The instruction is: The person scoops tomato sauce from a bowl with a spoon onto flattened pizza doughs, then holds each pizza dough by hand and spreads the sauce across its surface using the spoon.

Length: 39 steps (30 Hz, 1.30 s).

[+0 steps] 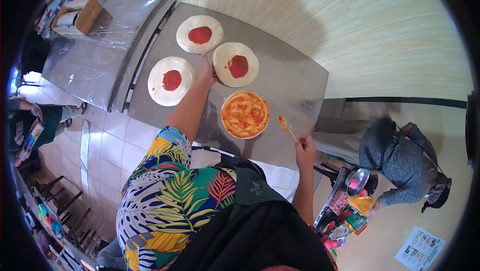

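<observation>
My left hand (207, 71) reaches across the table, its fingers at the near left edge of a round pizza dough (250, 66) with a pool of red sauce in the middle. The fingers look closed on that edge, though partly hidden. Two more doughs lie close by, an upper one (185, 40) and a left one (160, 71), each with a sauce patch. Nearer my body sits a pizza base (245, 115) with sauce spread almost to its rim. Off to its right, my right hand (305, 148) grips a sauce-coated spoon (284, 123) by the handle, above the tabletop.
The metal table (295, 81) stands against a pale wall. A plastic-wrapped counter (100, 66) adjoins it at left, with a wooden box (80, 17). At right a person (400, 158) reaches toward packets and a metal bowl (358, 181). Another person (40, 126) stands far left.
</observation>
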Each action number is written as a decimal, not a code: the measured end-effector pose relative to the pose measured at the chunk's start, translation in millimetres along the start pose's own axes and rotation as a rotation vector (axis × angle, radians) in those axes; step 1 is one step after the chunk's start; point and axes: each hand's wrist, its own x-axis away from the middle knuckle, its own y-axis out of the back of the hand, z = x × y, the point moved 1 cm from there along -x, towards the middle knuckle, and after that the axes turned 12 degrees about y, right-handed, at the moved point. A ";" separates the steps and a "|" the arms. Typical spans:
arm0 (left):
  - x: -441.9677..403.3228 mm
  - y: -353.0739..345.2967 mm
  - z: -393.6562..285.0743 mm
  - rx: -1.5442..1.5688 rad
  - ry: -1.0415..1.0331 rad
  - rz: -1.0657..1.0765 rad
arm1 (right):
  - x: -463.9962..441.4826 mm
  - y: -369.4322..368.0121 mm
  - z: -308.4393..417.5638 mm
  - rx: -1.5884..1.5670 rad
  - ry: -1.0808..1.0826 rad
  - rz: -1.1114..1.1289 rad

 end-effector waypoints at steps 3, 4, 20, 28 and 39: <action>-9.9 -8.1 3.5 0.198 -0.111 0.153 | 4.3 -3.8 4.7 -0.023 -0.101 0.003; -15.5 -5.0 4.0 0.195 -0.111 0.151 | 6.3 -6.7 7.5 -0.026 -0.103 0.002; -42.3 -36.7 18.3 0.383 0.016 0.965 | -7.2 -56.0 54.6 -0.040 -0.162 0.128; 4.2 -37.4 37.5 0.446 0.024 1.080 | -66.1 -74.5 92.7 0.129 0.114 0.037; 120.4 -17.8 45.3 0.509 -0.127 1.227 | -88.2 -113.4 186.4 0.162 0.407 0.259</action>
